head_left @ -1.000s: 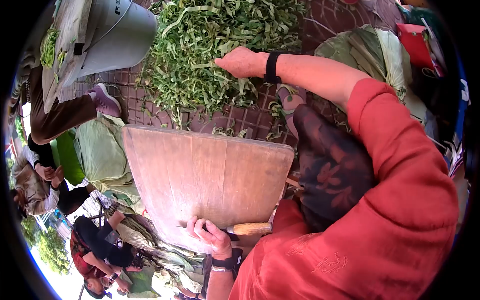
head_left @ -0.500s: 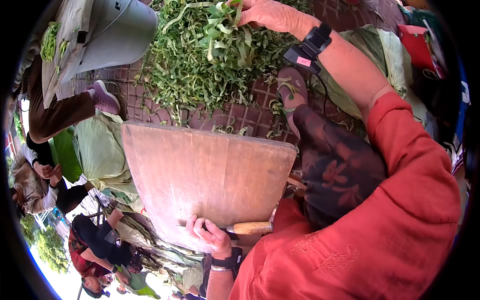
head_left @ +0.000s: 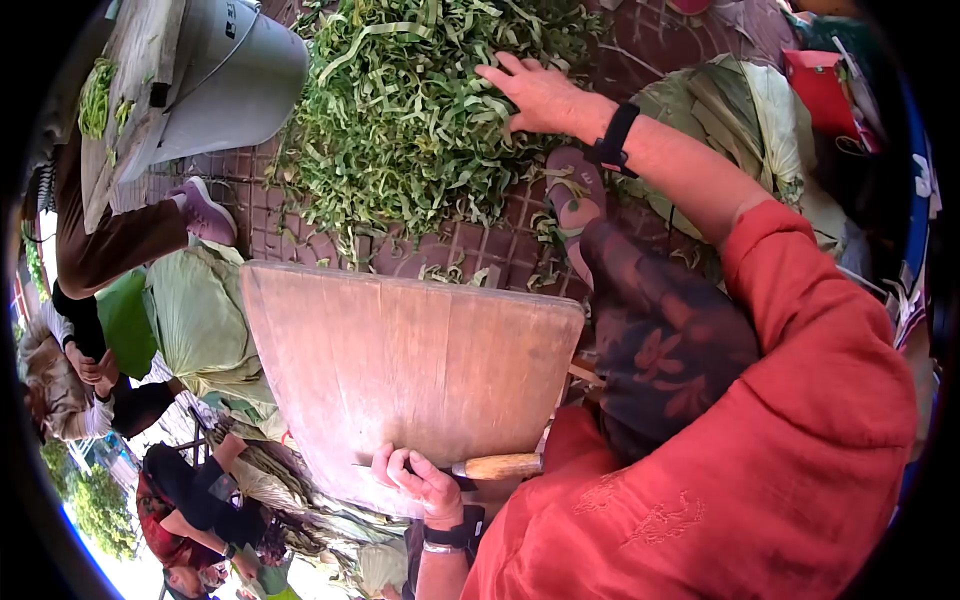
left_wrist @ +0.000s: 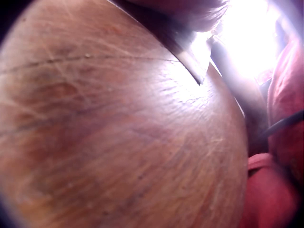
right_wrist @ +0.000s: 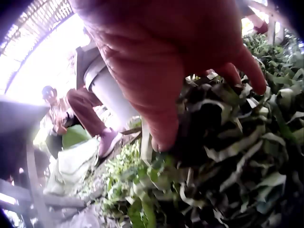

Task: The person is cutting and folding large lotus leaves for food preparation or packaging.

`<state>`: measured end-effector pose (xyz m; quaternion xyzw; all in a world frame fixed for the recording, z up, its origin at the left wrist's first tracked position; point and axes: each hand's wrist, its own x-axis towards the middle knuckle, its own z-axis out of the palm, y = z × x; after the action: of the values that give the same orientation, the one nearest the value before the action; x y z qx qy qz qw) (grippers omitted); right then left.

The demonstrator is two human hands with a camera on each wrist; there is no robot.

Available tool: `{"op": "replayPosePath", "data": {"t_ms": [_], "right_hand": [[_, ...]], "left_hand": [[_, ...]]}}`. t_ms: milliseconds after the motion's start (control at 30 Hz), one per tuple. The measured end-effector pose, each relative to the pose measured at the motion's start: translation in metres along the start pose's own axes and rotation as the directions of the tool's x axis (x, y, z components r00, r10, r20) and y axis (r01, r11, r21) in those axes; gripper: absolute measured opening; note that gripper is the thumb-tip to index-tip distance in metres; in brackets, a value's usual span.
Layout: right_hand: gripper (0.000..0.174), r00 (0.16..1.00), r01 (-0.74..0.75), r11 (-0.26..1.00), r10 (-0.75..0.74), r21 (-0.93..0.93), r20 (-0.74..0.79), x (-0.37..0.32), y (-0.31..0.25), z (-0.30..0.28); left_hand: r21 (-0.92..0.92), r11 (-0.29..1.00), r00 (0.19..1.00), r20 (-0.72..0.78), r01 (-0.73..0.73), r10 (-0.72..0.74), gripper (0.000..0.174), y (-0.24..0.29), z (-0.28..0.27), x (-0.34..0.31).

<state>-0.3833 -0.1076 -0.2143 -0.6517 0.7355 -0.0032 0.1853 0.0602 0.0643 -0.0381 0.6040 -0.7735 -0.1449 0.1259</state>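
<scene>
In the head view my left hand (head_left: 430,490) holds a knife with a wooden handle (head_left: 500,466) at the near edge of a wooden cutting board (head_left: 420,360). The fingers wrap the knife near the base of its blade. In the left wrist view the metal blade (left_wrist: 190,64) lies close over the scratched board surface. My right hand (head_left: 550,98) reaches over a large heap of shredded green leaves (head_left: 410,130) on the ground. Its fingers are spread, and in the right wrist view the thumb and fingertips touch the leaf strips (right_wrist: 237,156).
A grey bucket (head_left: 235,80) stands past the heap beside a wooden plank (head_left: 135,110). Large whole leaves are stacked left of the board (head_left: 205,315) and by my right forearm (head_left: 735,120). Several people sit at the left, one in a purple shoe (head_left: 208,212). Red tiles (head_left: 480,240) pave the ground.
My right hand first bent down at the heap, then lifted a loose bunch of strips at its far side. Now it is back lower over the heap, fingers spread. The left hand stays put.
</scene>
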Motion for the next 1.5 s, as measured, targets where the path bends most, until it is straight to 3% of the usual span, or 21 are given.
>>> {"op": "replayPosePath", "data": {"t_ms": [33,133,233,333,367,467,600,667,733,800,867,933,1000,1067,1133,1200,1233,1267,1333,1400,1500], "right_hand": [[0.086,0.999,-0.012,0.999,0.011,0.037,0.038,-0.002,-0.002,0.009],[0.061,0.994,0.043,0.998,-0.038,0.047,-0.104,0.001,-0.012,0.049],[0.042,0.998,0.033,0.911,-0.006,0.411,-0.067,0.006,-0.028,0.019],[0.041,0.940,0.222,0.756,0.004,0.616,-0.342,-0.003,-0.040,-0.017],[0.046,0.950,0.192,0.751,0.020,0.632,-0.311,-0.005,-0.038,-0.024],[0.056,0.964,0.078,0.888,0.048,0.452,-0.261,-0.005,-0.015,-0.010],[0.089,1.000,-0.018,0.996,0.016,0.093,0.017,-0.018,-0.021,0.008],[0.089,0.995,0.090,0.988,-0.095,-0.124,-0.034,-0.016,-0.026,0.037],[0.083,0.995,0.073,0.994,-0.079,-0.085,-0.068,-0.004,-0.028,0.044],[0.066,0.991,0.106,0.993,-0.101,0.047,-0.091,0.014,-0.019,0.042],[0.054,1.000,0.018,0.971,-0.014,0.237,-0.016,0.030,-0.011,0.029],[0.051,0.982,-0.081,0.863,0.156,0.499,-0.110,0.039,-0.010,0.004],[0.054,0.963,0.067,0.666,0.151,0.743,-0.221,0.052,-0.002,-0.024],[0.057,0.915,0.118,0.691,0.203,0.713,-0.348,0.053,-0.005,-0.070],[0.066,0.812,0.293,0.725,0.154,0.623,-0.562,0.062,0.000,-0.094],[0.072,0.741,0.243,0.793,0.220,0.558,-0.635,0.070,-0.001,-0.109],[0.063,0.726,0.372,0.677,0.214,0.635,-0.653,0.062,0.000,-0.111],[0.080,0.704,0.294,0.741,0.259,0.603,-0.662,0.071,0.005,-0.104],[0.076,0.559,0.147,0.927,0.209,0.344,-0.803,0.080,0.013,-0.086],[0.075,0.759,0.051,0.940,0.183,0.336,-0.625,0.069,-0.002,-0.074],[0.072,0.796,0.156,0.985,-0.078,0.079,-0.600,0.060,-0.029,-0.040]], "left_hand": [[-0.009,1.000,1.000,0.004,0.006,-0.006,0.010,-0.001,0.000,-0.001],[-0.005,1.000,1.000,0.005,0.022,-0.022,0.010,-0.004,0.001,-0.004],[-0.018,0.999,0.999,-0.004,0.037,-0.037,0.010,-0.004,0.002,-0.004],[0.002,0.999,0.999,0.010,0.034,-0.034,0.011,0.000,0.002,-0.002],[0.013,0.999,0.999,0.015,0.032,-0.032,0.011,0.000,0.000,-0.002],[0.004,1.000,1.000,-0.005,0.004,-0.004,0.010,0.001,0.000,0.000],[0.059,0.998,0.999,0.015,-0.035,0.034,0.009,-0.001,-0.003,0.000],[0.047,0.998,0.999,0.004,-0.044,0.044,0.010,-0.007,-0.001,-0.002],[0.056,0.997,0.998,0.001,-0.060,0.060,0.010,-0.009,0.000,-0.004],[0.057,0.997,0.999,0.002,-0.048,0.048,0.010,-0.005,-0.001,-0.003],[0.048,0.998,0.999,-0.002,-0.041,0.041,0.010,-0.004,0.000,-0.004],[0.033,0.999,0.999,-0.005,-0.037,0.038,0.011,-0.007,0.001,-0.005],[0.032,0.999,1.000,0.000,-0.024,0.024,0.011,-0.006,0.001,-0.005],[0.034,0.999,1.000,0.004,-0.019,0.019,0.011,-0.005,-0.001,-0.005],[0.034,0.999,1.000,0.001,-0.021,0.021,0.011,-0.002,0.000,-0.002],[0.046,0.998,1.000,0.006,-0.030,0.030,0.010,-0.001,-0.002,-0.001],[0.051,0.998,0.999,0.005,-0.036,0.036,0.010,-0.002,-0.002,-0.002],[0.056,0.998,0.999,0.004,-0.040,0.040,0.010,-0.002,-0.001,-0.002],[0.042,0.998,0.999,-0.001,-0.039,0.039,0.010,-0.004,0.000,-0.002],[0.030,0.999,0.999,-0.002,-0.036,0.036,0.010,-0.004,0.000,-0.003],[0.049,0.998,1.000,0.006,-0.031,0.031,0.010,-0.002,0.000,-0.002]]}}
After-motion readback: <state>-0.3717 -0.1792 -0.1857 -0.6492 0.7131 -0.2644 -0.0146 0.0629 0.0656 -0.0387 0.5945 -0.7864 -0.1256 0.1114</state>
